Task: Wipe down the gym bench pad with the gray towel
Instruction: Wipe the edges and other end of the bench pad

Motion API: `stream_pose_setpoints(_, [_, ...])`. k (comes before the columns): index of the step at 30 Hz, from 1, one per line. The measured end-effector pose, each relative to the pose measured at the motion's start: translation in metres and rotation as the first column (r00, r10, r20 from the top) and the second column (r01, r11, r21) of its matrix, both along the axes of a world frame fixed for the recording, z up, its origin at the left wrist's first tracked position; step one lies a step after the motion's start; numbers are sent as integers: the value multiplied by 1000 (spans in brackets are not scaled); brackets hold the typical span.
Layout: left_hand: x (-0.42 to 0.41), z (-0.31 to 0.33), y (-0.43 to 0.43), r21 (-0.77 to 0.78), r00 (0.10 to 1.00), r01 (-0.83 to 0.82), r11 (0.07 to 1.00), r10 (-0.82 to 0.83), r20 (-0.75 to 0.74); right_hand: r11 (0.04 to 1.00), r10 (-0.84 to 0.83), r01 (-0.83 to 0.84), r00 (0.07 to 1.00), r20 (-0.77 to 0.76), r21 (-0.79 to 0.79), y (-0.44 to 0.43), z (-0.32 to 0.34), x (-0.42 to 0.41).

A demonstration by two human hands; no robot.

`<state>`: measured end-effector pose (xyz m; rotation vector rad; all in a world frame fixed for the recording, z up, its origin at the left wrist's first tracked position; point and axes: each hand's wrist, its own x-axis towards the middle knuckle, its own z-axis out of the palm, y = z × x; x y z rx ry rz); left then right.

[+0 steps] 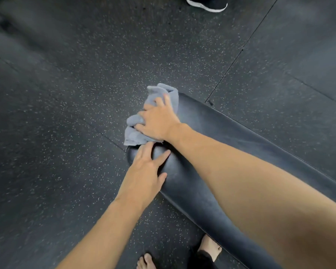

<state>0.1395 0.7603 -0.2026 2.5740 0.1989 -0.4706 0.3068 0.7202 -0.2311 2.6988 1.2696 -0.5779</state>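
The black bench pad [211, 136] runs from the middle of the view to the lower right. At its far left end lies the crumpled gray towel [136, 133], partly hanging over the pad's edge. My right hand [157, 121] presses down on the towel with its fingers curled into the cloth. Just below it, my left hand [145, 171] rests flat on the pad's rounded near corner, fingers spread, holding nothing. My right forearm crosses over the pad and hides much of its middle.
Dark speckled rubber floor tiles [66, 113] surround the bench. Another person's black shoe with a white sole [208, 3] stands at the top edge. My bare feet [209, 247] are on the floor at the bottom, beside the pad.
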Motion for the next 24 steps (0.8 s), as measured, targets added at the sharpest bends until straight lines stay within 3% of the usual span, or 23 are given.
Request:
stream_pose_setpoints(3, [-10, -2, -5, 40, 1000, 15, 999, -14, -25, 990, -61, 61, 998, -1, 129, -21, -9, 16])
stream_pose_setpoints(6, [0, 1, -12, 74, 998, -29, 997, 25, 55, 942, -255, 259, 966, -46, 214, -60, -15, 40])
stream_pose_setpoints(11, [23, 4, -38, 116, 998, 30, 993, -36, 50, 755, -561, 616, 784, -265, 225, -131, -25, 52])
stream_pose_setpoints(17, [22, 10, -44, 109, 998, 47, 993, -42, -55, 720, -592, 638, 770, -239, 272, -232, -19, 5])
stream_pose_setpoints(21, [26, 17, -37, 86, 995, 74, 994, -68, -78, 767, -545, 556, 828, -131, 321, -326, -10, -76])
stream_pose_setpoints(24, [28, 20, -43, 95, 991, 91, 991, -80, -111, 766, -569, 563, 818, -79, 310, -335, -8, -137])
